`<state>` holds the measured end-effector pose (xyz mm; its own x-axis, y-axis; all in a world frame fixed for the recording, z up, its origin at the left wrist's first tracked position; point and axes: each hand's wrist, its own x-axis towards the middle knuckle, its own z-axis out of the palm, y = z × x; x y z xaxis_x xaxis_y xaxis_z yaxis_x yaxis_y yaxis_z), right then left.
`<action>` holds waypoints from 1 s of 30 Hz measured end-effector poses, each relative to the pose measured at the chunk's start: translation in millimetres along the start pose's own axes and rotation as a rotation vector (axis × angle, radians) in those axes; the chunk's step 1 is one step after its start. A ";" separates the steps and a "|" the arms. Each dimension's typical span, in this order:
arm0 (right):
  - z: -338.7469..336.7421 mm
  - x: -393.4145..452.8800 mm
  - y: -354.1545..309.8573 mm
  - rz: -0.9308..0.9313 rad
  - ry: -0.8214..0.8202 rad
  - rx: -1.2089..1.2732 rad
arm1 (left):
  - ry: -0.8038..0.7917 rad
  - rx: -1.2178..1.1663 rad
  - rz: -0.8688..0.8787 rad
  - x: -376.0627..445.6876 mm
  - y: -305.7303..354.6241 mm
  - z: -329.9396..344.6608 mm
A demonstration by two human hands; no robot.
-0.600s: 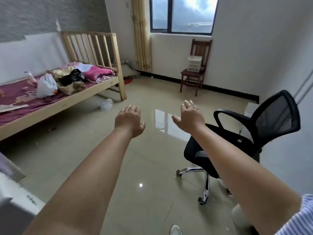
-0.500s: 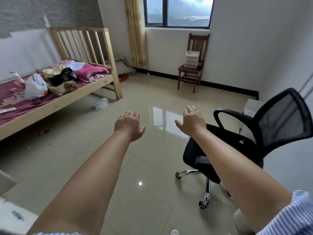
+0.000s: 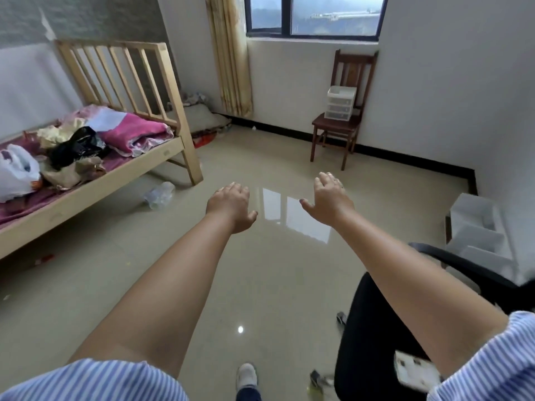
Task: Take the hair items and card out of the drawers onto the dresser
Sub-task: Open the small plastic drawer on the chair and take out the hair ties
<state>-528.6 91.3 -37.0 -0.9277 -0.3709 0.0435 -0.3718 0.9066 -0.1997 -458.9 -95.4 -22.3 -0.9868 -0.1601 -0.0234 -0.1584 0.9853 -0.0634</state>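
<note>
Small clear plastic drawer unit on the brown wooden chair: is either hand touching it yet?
Apart. The head view shows the left hand and right hand open over bare floor, well short of the drawer unit on the chair.

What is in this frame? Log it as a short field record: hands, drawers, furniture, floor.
left hand: open, empty, stretched forward, palm down
right hand: open, empty, stretched forward, palm down
drawer unit: small, clear plastic, on the wooden chair's seat under the window, far from both hands
bed: left side, wooden frame, with a pink blanket and bags on it
office chair: black, lower right
floor: glossy tile, with a crumpled clear plastic item beside the bed
</note>
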 end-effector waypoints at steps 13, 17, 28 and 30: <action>-32.1 375.1 93.1 0.201 0.071 -0.054 | 0.080 -0.013 0.207 440.3 1.8 -46.8; -27.4 487.8 161.0 0.316 0.072 -0.036 | 0.091 -0.029 0.252 575.9 37.6 -43.4; -36.0 793.4 309.2 0.357 0.009 -0.023 | 0.027 0.020 0.298 919.1 117.0 -38.4; -31.3 851.0 328.5 0.337 0.005 -0.037 | 0.023 0.031 0.299 982.9 126.4 -32.9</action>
<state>-1441.2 79.7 -34.9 -0.9987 -0.0479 -0.0145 -0.0448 0.9848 -0.1676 -1449.9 -126.3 -20.5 -0.9901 0.1383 -0.0235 0.1399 0.9863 -0.0879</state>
